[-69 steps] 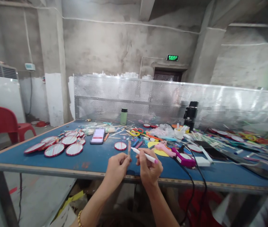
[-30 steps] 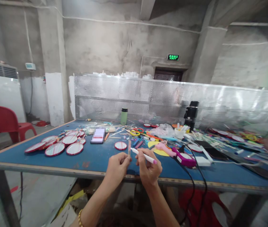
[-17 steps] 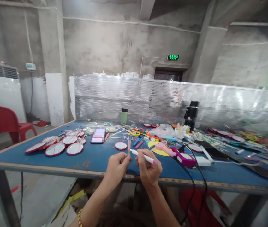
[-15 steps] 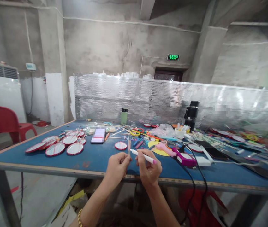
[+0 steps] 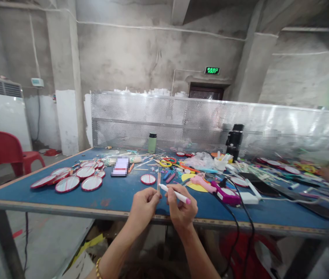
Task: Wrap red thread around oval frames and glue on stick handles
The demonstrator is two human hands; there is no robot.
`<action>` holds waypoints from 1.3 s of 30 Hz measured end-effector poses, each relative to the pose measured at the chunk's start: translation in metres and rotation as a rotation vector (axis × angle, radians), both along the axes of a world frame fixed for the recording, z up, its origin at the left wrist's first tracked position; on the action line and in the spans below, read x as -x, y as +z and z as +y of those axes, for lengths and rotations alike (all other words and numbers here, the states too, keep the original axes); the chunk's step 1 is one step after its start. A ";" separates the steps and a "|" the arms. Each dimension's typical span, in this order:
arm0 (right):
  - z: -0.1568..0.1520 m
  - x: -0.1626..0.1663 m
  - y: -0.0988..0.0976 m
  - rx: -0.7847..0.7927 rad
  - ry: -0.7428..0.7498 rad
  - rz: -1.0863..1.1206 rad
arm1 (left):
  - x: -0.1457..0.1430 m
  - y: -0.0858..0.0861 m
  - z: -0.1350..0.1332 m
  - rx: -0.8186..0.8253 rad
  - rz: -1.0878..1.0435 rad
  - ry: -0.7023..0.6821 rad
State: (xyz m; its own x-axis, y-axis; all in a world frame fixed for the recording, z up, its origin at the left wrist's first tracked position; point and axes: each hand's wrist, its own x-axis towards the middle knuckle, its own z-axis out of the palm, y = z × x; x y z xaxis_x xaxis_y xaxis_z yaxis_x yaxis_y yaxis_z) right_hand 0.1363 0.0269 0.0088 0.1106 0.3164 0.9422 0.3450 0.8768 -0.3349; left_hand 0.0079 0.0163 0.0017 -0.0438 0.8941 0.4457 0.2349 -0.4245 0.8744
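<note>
Blue tabletop (image 5: 114, 194), stick (image 5: 159, 179) between left fingers (image 5: 154, 199)

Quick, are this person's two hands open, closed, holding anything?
Left hand: closed, holding a thin flat strip.
Right hand: closed, holding a white-and-pink pen.

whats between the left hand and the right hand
In the head view: a thin strip pinched by the left hand, and the tip of the white pen in the right hand.
</note>
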 end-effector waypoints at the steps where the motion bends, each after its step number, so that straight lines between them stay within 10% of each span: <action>1: 0.000 0.000 0.000 0.004 0.003 0.013 | 0.000 -0.001 0.001 -0.004 -0.004 0.000; 39: 0.002 0.001 0.000 -0.005 0.051 0.023 | 0.000 -0.002 0.000 -0.033 0.009 0.000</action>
State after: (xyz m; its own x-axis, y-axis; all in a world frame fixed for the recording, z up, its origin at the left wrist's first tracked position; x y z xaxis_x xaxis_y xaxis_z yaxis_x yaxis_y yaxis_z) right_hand 0.1356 0.0293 0.0088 0.1159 0.3179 0.9410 0.2916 0.8948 -0.3382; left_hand 0.0083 0.0165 0.0001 -0.0396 0.8790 0.4753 0.2432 -0.4528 0.8578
